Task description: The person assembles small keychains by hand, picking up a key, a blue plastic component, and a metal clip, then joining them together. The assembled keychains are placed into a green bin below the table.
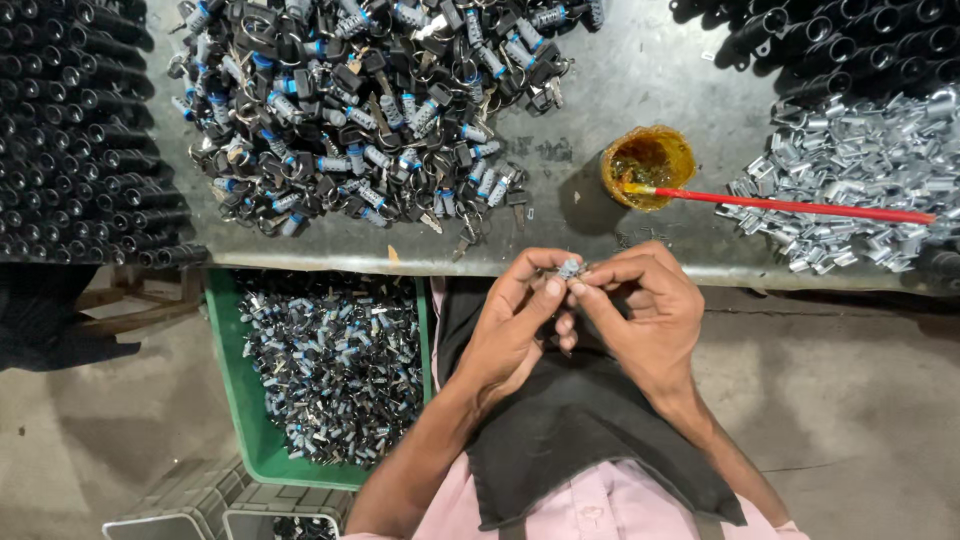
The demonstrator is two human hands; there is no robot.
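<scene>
Fingertips of left hand (pixel 515 325) and right hand (pixel 640 310) pinch one small lock cylinder (pixel 571 267) at table edge (pixel 650 272), above lap; supply heap (pixel 370 110) at 11 o'clock, grease pot (pixel 648 165) at 1 o'clock within reach.

I count one green crate (pixel 232 395), one yellow cup (pixel 648 165), one red brush (pixel 800 206), and my two hands.
</scene>
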